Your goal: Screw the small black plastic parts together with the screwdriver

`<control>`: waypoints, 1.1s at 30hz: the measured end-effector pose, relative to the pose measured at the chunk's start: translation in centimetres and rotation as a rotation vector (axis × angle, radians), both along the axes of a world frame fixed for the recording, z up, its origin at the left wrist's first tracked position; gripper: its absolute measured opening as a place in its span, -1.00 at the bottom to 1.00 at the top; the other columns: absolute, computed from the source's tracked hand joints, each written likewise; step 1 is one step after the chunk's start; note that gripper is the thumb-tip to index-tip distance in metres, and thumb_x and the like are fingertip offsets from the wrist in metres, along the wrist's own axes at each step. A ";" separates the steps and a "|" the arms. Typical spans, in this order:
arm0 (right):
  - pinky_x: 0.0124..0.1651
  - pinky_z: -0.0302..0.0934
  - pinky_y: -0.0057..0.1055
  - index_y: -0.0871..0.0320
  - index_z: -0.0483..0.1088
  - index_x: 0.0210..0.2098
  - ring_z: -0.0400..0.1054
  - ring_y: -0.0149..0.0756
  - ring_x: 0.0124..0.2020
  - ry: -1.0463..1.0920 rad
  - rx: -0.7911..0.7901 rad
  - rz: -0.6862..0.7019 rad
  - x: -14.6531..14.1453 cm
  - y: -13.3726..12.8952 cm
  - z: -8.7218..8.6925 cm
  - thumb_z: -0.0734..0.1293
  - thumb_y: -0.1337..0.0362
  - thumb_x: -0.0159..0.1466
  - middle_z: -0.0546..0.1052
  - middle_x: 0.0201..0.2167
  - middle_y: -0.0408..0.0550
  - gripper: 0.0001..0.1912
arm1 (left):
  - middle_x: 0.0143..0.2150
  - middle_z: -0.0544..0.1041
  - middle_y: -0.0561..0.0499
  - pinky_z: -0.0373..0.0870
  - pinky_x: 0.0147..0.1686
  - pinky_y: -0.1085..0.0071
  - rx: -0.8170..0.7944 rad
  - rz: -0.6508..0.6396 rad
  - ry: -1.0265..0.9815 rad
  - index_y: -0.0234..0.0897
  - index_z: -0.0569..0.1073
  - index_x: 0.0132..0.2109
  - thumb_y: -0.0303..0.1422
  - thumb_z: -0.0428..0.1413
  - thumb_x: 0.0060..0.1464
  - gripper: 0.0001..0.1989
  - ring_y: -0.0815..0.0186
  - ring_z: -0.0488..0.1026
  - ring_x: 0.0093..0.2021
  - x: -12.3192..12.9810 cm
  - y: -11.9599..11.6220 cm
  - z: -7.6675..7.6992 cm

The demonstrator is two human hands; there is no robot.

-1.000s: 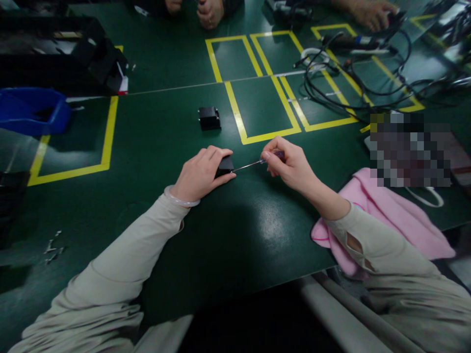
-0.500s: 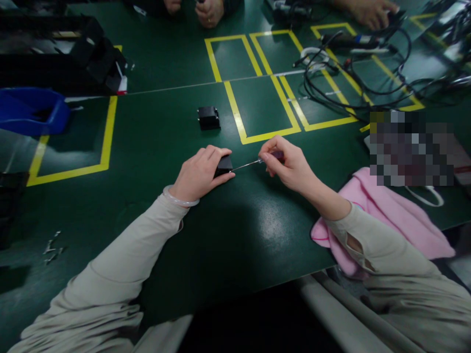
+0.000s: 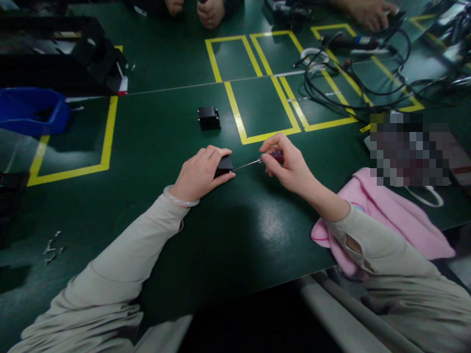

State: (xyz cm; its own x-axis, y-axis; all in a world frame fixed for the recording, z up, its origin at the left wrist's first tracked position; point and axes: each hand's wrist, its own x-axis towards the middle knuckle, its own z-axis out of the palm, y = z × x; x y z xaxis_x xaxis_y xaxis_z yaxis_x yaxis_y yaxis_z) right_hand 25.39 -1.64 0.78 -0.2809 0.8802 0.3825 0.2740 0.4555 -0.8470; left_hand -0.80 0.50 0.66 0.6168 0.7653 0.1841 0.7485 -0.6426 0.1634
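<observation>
My left hand (image 3: pixel 200 170) is closed round a small black block (image 3: pixel 223 165), pressing it on the green table (image 3: pixel 235 220); the fingers hide much of it. Between finger and thumb, my right hand (image 3: pixel 289 164) grips a screwdriver by its dark reddish, see-through handle (image 3: pixel 275 156). The thin metal shaft (image 3: pixel 246 165) slants down to the left, and its tip meets the block's right end near my left thumb. Beyond my left hand lies a second black block (image 3: pixel 209 118) with small shiny bits on its sides.
Several small metal pieces (image 3: pixel 53 247) lie at the left. A blue bin (image 3: pixel 33 112) and a black rack (image 3: pixel 59 54) stand at the far left. Tangled cables (image 3: pixel 353 93) cover the back right. A pink cloth (image 3: pixel 390 215) is beside my right forearm. Another person's hands (image 3: pixel 209 12) show at the far side.
The fingers of my right hand have shifted slightly on the screwdriver, showing more of its handle. My left hand and both blocks stay where they were.
</observation>
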 end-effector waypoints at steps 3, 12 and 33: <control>-0.41 0.18 -0.45 0.08 0.31 -0.15 0.33 -0.44 -0.42 -0.013 0.007 -0.017 0.0 0.1 0.1 0.31 0.12 0.43 0.41 -0.37 -0.19 -0.82 | 0.13 0.49 -0.20 0.45 0.01 0.15 -0.005 0.002 0.002 -0.27 0.31 0.28 -0.04 0.08 0.33 -0.46 0.01 0.47 0.09 0.0 0.0 0.0; -0.45 0.16 -0.43 0.07 0.29 -0.13 0.28 -0.49 -0.58 0.002 -0.024 0.018 -0.1 0.0 0.2 0.28 0.08 0.47 0.37 -0.48 -0.28 -0.80 | 0.14 0.49 -0.21 0.45 0.02 0.14 -0.014 0.003 -0.007 -0.29 0.31 0.28 -0.04 0.09 0.33 -0.46 0.00 0.46 0.10 0.0 -0.1 0.0; -0.49 0.12 -0.45 0.09 0.29 -0.22 0.25 -0.51 -0.61 -0.023 -0.025 0.005 -0.1 -0.1 0.3 0.29 0.14 0.46 0.34 -0.51 -0.29 -0.82 | 0.13 0.50 -0.19 0.46 0.02 0.16 0.013 0.006 0.008 -0.30 0.33 0.28 -0.03 0.10 0.33 -0.45 0.01 0.48 0.09 0.1 0.0 -0.1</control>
State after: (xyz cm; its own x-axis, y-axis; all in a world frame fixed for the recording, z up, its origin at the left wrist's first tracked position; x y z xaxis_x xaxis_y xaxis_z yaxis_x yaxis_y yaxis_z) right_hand 25.31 -1.71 1.11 -0.2933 0.8881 0.3538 0.2912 0.4355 -0.8518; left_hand -0.74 0.49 0.57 0.6137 0.7666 0.1893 0.7537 -0.6401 0.1487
